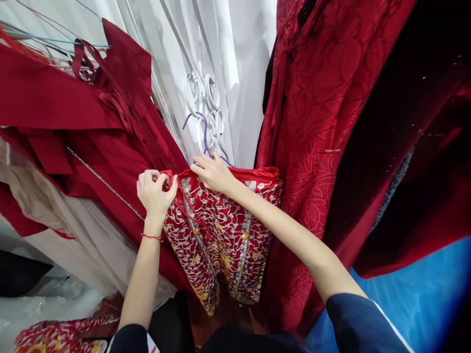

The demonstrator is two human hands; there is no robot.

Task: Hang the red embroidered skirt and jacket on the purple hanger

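Observation:
A red skirt [224, 235] with silver and gold embroidery hangs in the middle, its plain red waistband uppermost. My left hand [154, 189] is closed, pinching the left end of the waistband and a thin red tie. My right hand [213, 171] is curled over the waistband's top edge near the middle. A purple hanger [203, 132] rises just behind my right hand; its hook points left.
Dark red satin garments [91, 127] hang on wire hangers at left, one with a silver trim line. A red brocade gown [316, 122] hangs at right beside dark velvet. White curtain [239, 63] and white metal grille behind. Blue sheet [415, 304] at lower right.

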